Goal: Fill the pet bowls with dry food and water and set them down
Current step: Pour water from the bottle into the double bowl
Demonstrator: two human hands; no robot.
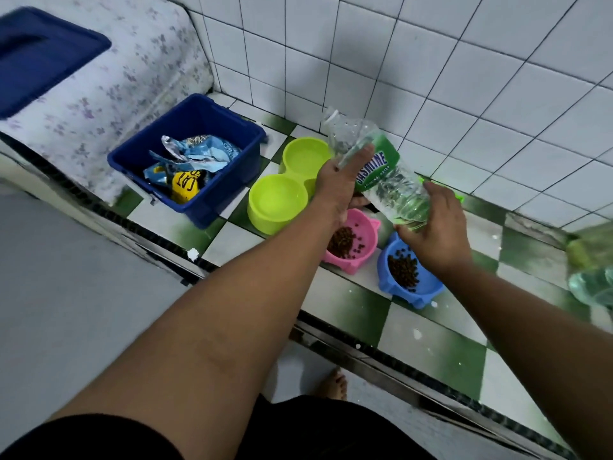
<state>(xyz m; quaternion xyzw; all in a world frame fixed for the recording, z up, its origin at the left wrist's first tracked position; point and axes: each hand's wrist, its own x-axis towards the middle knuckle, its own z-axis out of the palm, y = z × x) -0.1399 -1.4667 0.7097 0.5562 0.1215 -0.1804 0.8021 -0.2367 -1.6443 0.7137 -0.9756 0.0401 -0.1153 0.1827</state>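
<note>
I see both hands on the clear, crinkled plastic water bottle with its green label. The left hand wraps the label band, fingers over the top and thumb beneath. The right hand curls its fingers round the base. The bottle hangs tilted above the counter. Its uncapped neck reaches out over the far cup of the lime-green plastic double bowl, and its base is nearer me, above the pink plastic bowl and the blue plastic bowl.

My worry is the bottle's thin, dented wall: a hard squeeze could send water spurting from the open neck past the rim onto the glossy green-and-white checked tile counter. Both lime cups already seem to hold pale water, so more could overflow. A swing back over the near bowls could wet the brown, pebbly kibble heaped in them. These light, smooth moulded bowls would likely slide on slick tile if a forearm nudged them, and the blue one sits near the front edge.

A rigid dark-blue plastic bin of crumpled foil bags stands just beside the double bowl.
</note>
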